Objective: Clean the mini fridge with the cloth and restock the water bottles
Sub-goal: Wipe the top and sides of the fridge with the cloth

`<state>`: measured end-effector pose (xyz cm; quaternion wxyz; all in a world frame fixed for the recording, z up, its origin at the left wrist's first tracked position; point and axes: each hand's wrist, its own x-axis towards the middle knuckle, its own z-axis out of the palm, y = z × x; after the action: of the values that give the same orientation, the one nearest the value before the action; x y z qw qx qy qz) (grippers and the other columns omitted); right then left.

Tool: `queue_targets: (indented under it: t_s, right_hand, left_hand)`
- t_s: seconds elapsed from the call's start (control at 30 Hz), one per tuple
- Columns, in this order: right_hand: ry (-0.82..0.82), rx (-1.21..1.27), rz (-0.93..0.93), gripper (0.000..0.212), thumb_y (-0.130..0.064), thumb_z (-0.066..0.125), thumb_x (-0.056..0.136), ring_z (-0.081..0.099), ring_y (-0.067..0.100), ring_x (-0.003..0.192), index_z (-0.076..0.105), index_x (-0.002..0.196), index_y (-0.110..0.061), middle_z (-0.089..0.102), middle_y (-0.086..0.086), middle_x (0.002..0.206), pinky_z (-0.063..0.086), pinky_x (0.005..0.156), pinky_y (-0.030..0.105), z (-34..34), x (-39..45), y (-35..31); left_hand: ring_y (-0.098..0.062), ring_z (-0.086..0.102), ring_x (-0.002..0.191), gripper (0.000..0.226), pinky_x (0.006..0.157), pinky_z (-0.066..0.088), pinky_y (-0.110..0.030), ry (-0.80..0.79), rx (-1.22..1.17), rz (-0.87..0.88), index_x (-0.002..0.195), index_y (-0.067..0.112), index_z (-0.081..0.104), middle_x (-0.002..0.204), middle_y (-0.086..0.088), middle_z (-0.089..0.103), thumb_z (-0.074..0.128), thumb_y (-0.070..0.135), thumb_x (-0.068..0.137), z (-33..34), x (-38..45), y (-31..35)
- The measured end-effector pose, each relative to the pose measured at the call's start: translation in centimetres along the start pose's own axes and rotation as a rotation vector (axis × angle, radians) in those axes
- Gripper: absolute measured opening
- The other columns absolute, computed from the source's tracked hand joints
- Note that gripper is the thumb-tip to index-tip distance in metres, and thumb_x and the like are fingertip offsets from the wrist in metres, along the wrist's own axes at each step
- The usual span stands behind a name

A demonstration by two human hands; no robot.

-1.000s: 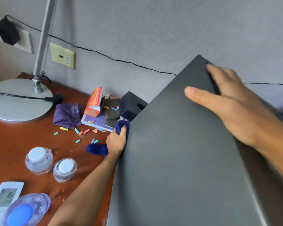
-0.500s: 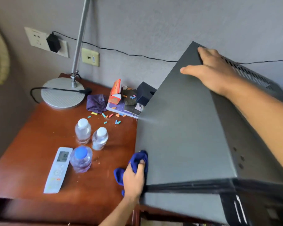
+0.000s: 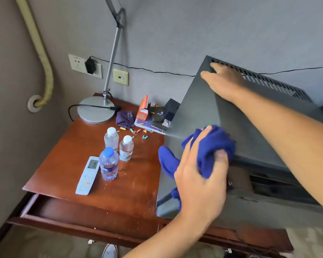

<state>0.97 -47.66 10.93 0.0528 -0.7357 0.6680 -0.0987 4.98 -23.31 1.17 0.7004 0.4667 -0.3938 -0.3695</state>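
The dark grey mini fridge (image 3: pixel 199 112) stands tilted on the right side of the wooden desk (image 3: pixel 131 185). My right hand (image 3: pixel 224 82) grips its far top corner by the vent slots. My left hand (image 3: pixel 199 175) holds a bunched blue cloth (image 3: pixel 213 146) against the fridge's near upper edge, one end of the cloth hanging to the left. Three water bottles stand on the desk to the left: a blue-capped one (image 3: pixel 108 164) in front, two white-capped ones (image 3: pixel 111 139) (image 3: pixel 126 148) behind it.
A white remote (image 3: pixel 87 175) lies beside the bottles. At the back are a lamp base (image 3: pixel 96 109), a purple cloth (image 3: pixel 125 119), an orange box (image 3: pixel 143 108), a booklet and scattered coloured bits. The desk drawer (image 3: pixel 78 211) stands pulled out. A cable runs along the wall.
My left hand has carried the blue cloth from the fridge's left side up onto its near top edge. The view has pulled back and up. My right hand stays on the far corner.
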Motion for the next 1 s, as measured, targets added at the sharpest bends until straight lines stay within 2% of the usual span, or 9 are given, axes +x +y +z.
queue_targets:
  t_s: [0.07, 0.13, 0.23, 0.3, 0.37, 0.53, 0.67, 0.8, 1.0]
  right_hand:
    - [-0.034, 0.029, -0.079, 0.057, -0.047, 0.047, 0.1, 0.036, 0.026, 0.146, 0.048, 0.146, -0.013, 0.04, 0.006, 0.159, 0.03, 0.113, 0.035, -0.7, -2.5, 0.6]
    - [-0.102, 0.058, -0.162, 0.063, -0.052, 0.047, 0.101, 0.025, 0.017, 0.152, 0.039, 0.155, -0.02, 0.027, -0.002, 0.167, 0.021, 0.119, 0.031, -1.5, -6.3, 1.7]
    - [-0.201, 0.045, -0.293, 0.067, -0.061, 0.044, 0.1, 0.013, 0.006, 0.154, 0.031, 0.159, -0.031, 0.016, -0.013, 0.168, 0.012, 0.121, 0.026, -3.1, -13.0, 4.2]
    - [-0.21, 0.05, -0.306, 0.069, -0.07, 0.04, 0.095, 0.015, -0.001, 0.152, 0.035, 0.156, -0.038, 0.019, -0.021, 0.166, 0.013, 0.117, 0.021, -4.5, -17.7, 6.1]
    - [-0.19, 0.025, -0.293, 0.074, -0.082, 0.03, 0.089, 0.015, -0.003, 0.151, 0.034, 0.154, -0.046, 0.019, -0.027, 0.164, 0.015, 0.117, 0.024, -5.5, -22.4, 8.5]
    - [-0.098, -0.212, -0.326, 0.082, -0.088, 0.003, 0.084, -0.002, 0.016, 0.156, -0.003, 0.156, -0.051, 0.0, -0.009, 0.17, 0.006, 0.127, 0.048, -3.7, -25.7, 13.1]
    - [-0.188, -0.288, -0.391, 0.116, -0.105, 0.013, 0.062, -0.015, 0.027, 0.155, -0.021, 0.155, -0.045, -0.017, 0.0, 0.169, -0.001, 0.124, 0.058, -3.0, -24.9, 13.8]
    - [-0.036, -0.373, -0.379, 0.124, -0.104, 0.028, 0.063, 0.006, 0.04, 0.153, -0.005, 0.16, -0.033, 0.003, 0.012, 0.169, 0.013, 0.121, 0.064, -1.9, -25.0, 13.2]
    - [0.042, -0.356, -0.334, 0.124, -0.103, 0.029, 0.066, 0.009, 0.049, 0.151, 0.001, 0.161, -0.029, 0.007, 0.021, 0.168, 0.012, 0.121, 0.065, -1.0, -25.0, 11.5]
  left_hand:
    - [0.006, 0.049, 0.134, 0.04, 0.11, 0.02, -0.006, 0.067, 0.027, 0.02, 0.116, 0.003, 0.072, 0.128, -0.001, 0.072, 0.052, 0.03, 0.094, -0.4, -1.4, -2.2]
    - [0.018, 0.048, 0.124, 0.044, 0.108, 0.026, -0.006, 0.129, 0.06, -0.124, 0.115, 0.012, 0.075, 0.122, 0.001, 0.075, 0.052, 0.04, 0.09, -1.5, -2.9, -5.8]
    - [-0.009, 0.066, 0.113, 0.039, 0.105, 0.045, -0.032, 0.231, 0.144, -0.474, 0.102, 0.037, 0.075, 0.106, 0.012, 0.077, 0.054, 0.061, 0.082, -3.7, -5.0, -13.3]
    - [-0.027, 0.067, 0.11, 0.034, 0.101, 0.048, -0.041, 0.291, 0.174, -0.68, 0.098, 0.029, 0.074, 0.102, 0.003, 0.076, 0.059, 0.058, 0.089, -4.8, -6.3, -17.4]
    - [-0.029, 0.065, 0.109, 0.025, 0.099, 0.047, -0.04, 0.335, 0.202, -0.778, 0.101, 0.025, 0.071, 0.104, -0.004, 0.073, 0.059, 0.047, 0.099, -5.5, -7.9, -20.0]
    - [-0.033, 0.064, 0.11, 0.036, 0.107, 0.045, -0.046, 0.478, 0.206, -0.894, 0.109, 0.028, 0.065, 0.108, -0.006, 0.07, 0.05, 0.059, 0.098, -5.2, -12.6, -23.5]
    - [-0.04, 0.071, 0.101, 0.034, 0.098, 0.054, -0.059, 0.529, 0.097, -0.87, 0.109, 0.044, 0.062, 0.103, -0.01, 0.074, 0.048, 0.067, 0.088, -3.5, -14.4, -23.9]
    - [-0.03, 0.061, 0.098, 0.024, 0.097, 0.048, -0.044, 0.668, 0.063, -0.81, 0.113, 0.028, 0.062, 0.105, -0.006, 0.068, 0.053, 0.043, 0.096, -2.0, -11.7, -21.0]
    - [-0.037, 0.065, 0.106, 0.054, 0.106, 0.049, -0.05, 0.608, 0.219, -0.798, 0.112, 0.029, 0.071, 0.111, -0.008, 0.074, 0.051, 0.061, 0.074, -4.8, -6.2, -21.7]
